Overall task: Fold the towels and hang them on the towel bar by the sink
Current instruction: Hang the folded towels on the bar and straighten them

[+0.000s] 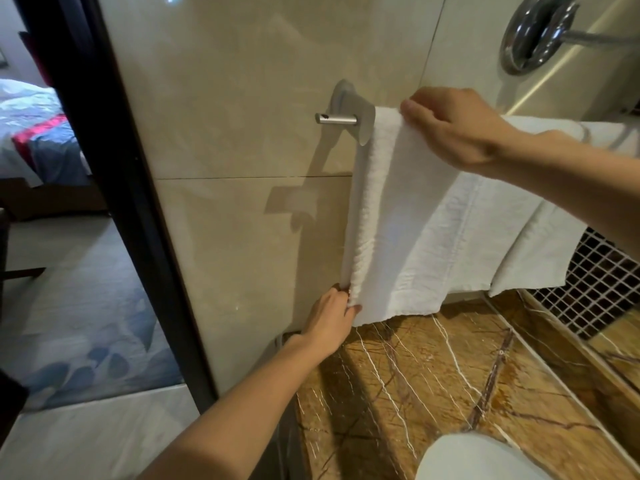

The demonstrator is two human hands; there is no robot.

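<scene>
Both hands are on the same white towel (pixel 415 237), which hangs over the towel bar (pixel 336 118) right next to the bar's left-end bracket. Right hand (pixel 453 128) is up at bar level, fingers curled over the towel's top fold and pinching it. Left hand (pixel 330 318) is way below the bar, pinching the towel's bottom left edge where the layers bunch up. A second towel (pixel 547 251) is draped further right along the bar, partly behind the first one. Brown marble counter (pixel 433 393) sits underneath the bar.
</scene>
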